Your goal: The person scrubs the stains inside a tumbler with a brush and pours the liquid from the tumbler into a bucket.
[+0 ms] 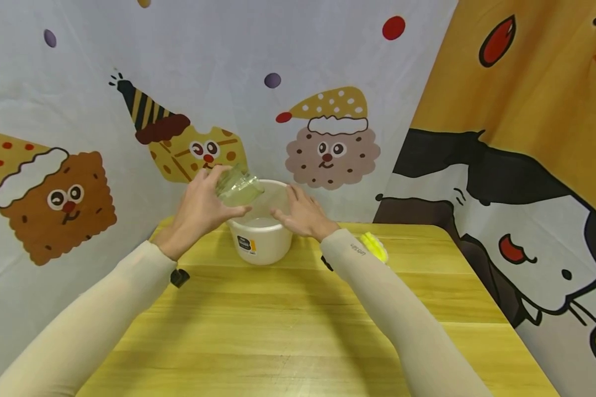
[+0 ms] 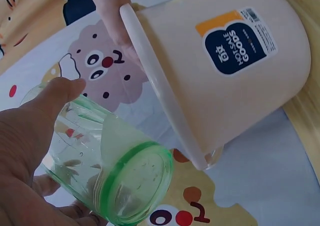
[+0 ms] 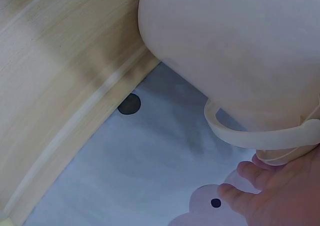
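Note:
A clear green glass cup [image 1: 239, 187] is tipped sideways above the left part of a white plastic bucket [image 1: 262, 242]. My left hand [image 1: 201, 201] holds it between thumb and fingers, and a pale area shows inside the glass. The left wrist view shows the cup's thick green end [image 2: 137, 183] close to the bucket's rim. My right hand [image 1: 305, 214] is at the right side of that rim, thumb over the opening and fingers along the outside. From the right wrist, its fingers [image 3: 247, 196] appear beside the rim and the white handle [image 3: 260, 138].
A bright yellow fluffy thing [image 1: 374, 246] lies on the wooden table [image 1: 278, 325], partly behind my right sleeve. Behind the bucket hangs a cloth [image 1: 218, 66] printed with cartoon biscuits and cheese, and an orange cartoon print [image 1: 442, 110] borders the right.

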The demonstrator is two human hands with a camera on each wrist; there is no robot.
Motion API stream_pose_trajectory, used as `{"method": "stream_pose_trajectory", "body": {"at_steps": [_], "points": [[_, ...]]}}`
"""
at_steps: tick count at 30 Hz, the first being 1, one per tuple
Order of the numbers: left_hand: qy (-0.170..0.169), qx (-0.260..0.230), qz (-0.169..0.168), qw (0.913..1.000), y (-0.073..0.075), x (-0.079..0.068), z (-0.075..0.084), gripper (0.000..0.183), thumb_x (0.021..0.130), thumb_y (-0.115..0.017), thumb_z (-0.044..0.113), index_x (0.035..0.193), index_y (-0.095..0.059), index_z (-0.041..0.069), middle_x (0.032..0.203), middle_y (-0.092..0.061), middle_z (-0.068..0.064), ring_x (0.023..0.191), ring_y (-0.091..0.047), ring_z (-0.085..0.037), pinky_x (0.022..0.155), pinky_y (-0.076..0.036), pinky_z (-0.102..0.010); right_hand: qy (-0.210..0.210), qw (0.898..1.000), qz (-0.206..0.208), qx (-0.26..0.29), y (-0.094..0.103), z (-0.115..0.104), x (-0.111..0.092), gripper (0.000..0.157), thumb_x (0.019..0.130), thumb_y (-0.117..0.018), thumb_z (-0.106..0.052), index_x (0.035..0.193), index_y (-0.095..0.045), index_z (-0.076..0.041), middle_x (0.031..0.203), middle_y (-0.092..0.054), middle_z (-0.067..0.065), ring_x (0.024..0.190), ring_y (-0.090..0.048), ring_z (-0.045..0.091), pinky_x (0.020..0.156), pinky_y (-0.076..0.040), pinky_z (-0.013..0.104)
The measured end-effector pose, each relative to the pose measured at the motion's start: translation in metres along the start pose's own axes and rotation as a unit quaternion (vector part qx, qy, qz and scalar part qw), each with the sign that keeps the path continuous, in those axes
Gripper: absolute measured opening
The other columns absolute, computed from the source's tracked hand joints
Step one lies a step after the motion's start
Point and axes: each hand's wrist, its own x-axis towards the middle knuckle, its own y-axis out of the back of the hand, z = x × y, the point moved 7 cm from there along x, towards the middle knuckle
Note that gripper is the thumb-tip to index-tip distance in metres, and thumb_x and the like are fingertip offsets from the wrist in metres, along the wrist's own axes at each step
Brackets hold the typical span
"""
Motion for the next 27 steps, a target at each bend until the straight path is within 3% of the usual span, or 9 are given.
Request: {"method": "stream_pose_trajectory", "body": {"at_steps": [6,12,17,22,27], "points": [[-0.006,0.016,0.001,0.9999,0.002,0.005,-0.001,0.092,0.086,-0.105,0.040,0.157,-0.056,0.009,0.145,-0.065,-0.028,0.112,-0.068,-0.047,0.090,-0.063,-0.063,0.002,1.000,0.004,0.004,-0.001,0.001,-0.001,0.101,0.115,-0.050,-0.068,0.185,-0.018,-0.003,0.194,-0.020,0.024,0.178,-0.030,0.050,0.146,-0.022,0.074],[-0.011,0.068,-0.006,0.9976,0.003,0.008,-0.003,0.090,0.086,-0.105,0.040,0.159,-0.059,0.012,0.140,-0.065,-0.026,0.108,-0.065,-0.043,0.086,-0.062,-0.061,0.002,1.000,0.004,0.003,-0.001,0.000,0.000,0.101,0.114,-0.048,-0.069,0.185,-0.018,-0.003,0.194,-0.021,0.023,0.178,-0.030,0.049,0.146,-0.023,0.071],[-0.023,0.100,-0.006,0.9947,0.002,0.009,-0.002,0.091,0.084,-0.107,0.035,0.161,-0.062,0.015,0.145,-0.066,-0.027,0.123,-0.065,-0.048,0.099,-0.058,-0.069,-0.004,1.000,0.001,0.008,0.000,0.001,0.000,0.101,0.114,-0.049,-0.068,0.186,-0.017,-0.004,0.195,-0.019,0.022,0.178,-0.030,0.048,0.147,-0.022,0.070],[-0.035,0.131,-0.008,0.9907,0.000,0.011,0.001,0.091,0.085,-0.107,0.029,0.163,-0.063,0.020,0.153,-0.065,-0.026,0.133,-0.062,-0.051,0.107,-0.052,-0.070,-0.005,1.000,-0.004,0.012,-0.001,0.001,0.000,0.101,0.114,-0.050,-0.068,0.186,-0.016,-0.005,0.195,-0.018,0.021,0.179,-0.029,0.049,0.146,-0.022,0.071],[-0.063,0.195,-0.007,0.9787,-0.003,0.012,0.006,0.093,0.087,-0.107,0.025,0.167,-0.060,0.024,0.155,-0.064,-0.024,0.141,-0.058,-0.051,0.118,-0.047,-0.075,-0.006,1.000,-0.004,0.010,-0.002,0.002,0.001,0.103,0.113,-0.047,-0.071,0.186,-0.015,-0.005,0.195,-0.018,0.021,0.179,-0.028,0.049,0.146,-0.022,0.073]]}}
